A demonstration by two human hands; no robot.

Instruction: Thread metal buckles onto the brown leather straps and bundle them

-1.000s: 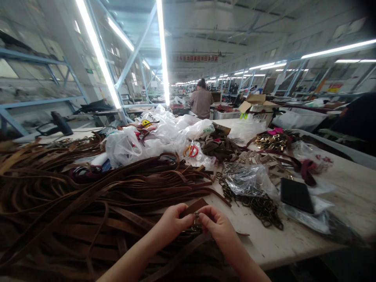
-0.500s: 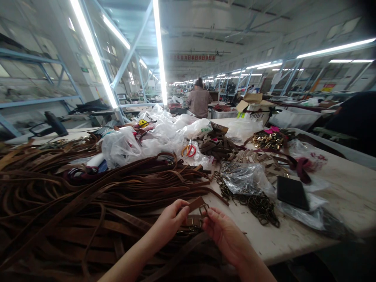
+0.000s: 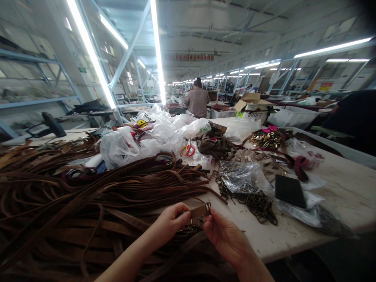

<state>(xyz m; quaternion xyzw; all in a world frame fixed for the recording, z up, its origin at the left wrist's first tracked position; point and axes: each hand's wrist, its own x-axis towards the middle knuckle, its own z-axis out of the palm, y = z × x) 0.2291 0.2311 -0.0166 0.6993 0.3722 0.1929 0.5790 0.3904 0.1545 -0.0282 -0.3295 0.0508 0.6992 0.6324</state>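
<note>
The left hand (image 3: 175,217) has its grip pinching a short brown strap (image 3: 199,212) between thumb and fingers. The right hand (image 3: 225,234) has its grip pinching a small metal buckle (image 3: 208,206) at the strap's right end; whether the strap runs through it is too small to tell. Both are held up in front of the person, above the near edge of the tabletop (image 3: 289,239), with more metal pieces (image 3: 194,225) just below. Long brown straps (image 3: 96,190) lie heaped to the left. To the right, dark metal rings (image 3: 261,207) lie beside a clear plastic bag (image 3: 243,177), and a flat black object (image 3: 290,191) rests near them. Farther back, scissors (image 3: 188,149) with red and orange handles lean against white plastic bags (image 3: 120,147).
</note>
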